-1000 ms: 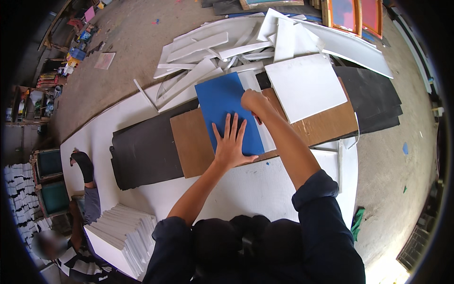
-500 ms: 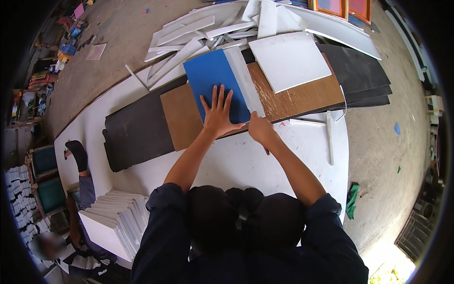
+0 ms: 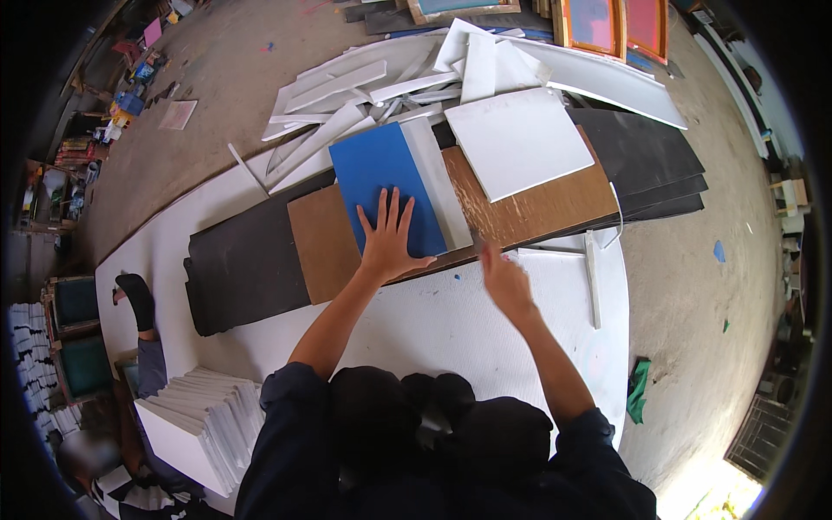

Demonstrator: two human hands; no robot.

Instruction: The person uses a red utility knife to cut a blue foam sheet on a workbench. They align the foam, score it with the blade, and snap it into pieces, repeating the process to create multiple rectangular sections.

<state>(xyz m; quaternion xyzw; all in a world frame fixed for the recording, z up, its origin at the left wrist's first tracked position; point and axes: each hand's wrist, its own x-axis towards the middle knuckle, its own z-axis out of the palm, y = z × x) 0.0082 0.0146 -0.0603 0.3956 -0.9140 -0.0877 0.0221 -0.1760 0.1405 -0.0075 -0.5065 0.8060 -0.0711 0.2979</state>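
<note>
My left hand [image 3: 387,245] lies flat with fingers spread on a blue rectangular panel [image 3: 368,165], pressing it down. Along the panel's right side runs a pale grey-white strip [image 3: 433,165]. Closed and slightly blurred, my right hand [image 3: 509,284] is just off the strip's near right corner. A thin dark blade tip [image 3: 476,237] pokes out from its fingers, apparently that of a small knife; its handle is hidden in the hand. Beneath the panel is a worn brown board [image 3: 537,204], resting on black sheets [image 3: 238,260]. A white square panel [image 3: 520,143] lies on the board's right part.
White offcuts [image 3: 347,87] are heaped beyond the board. A stack of white panels [image 3: 204,425] stands at near left, beside a seated person [image 3: 91,459] whose foot rests on the white sheet [image 3: 433,338]. Narrow white strips [image 3: 593,282] lie right; framed screens [image 3: 594,26] stand far right.
My right hand has drawn back a little to the right, off the strip's near corner. The left hand stays spread on the blue panel. The whole view has shifted slightly.
</note>
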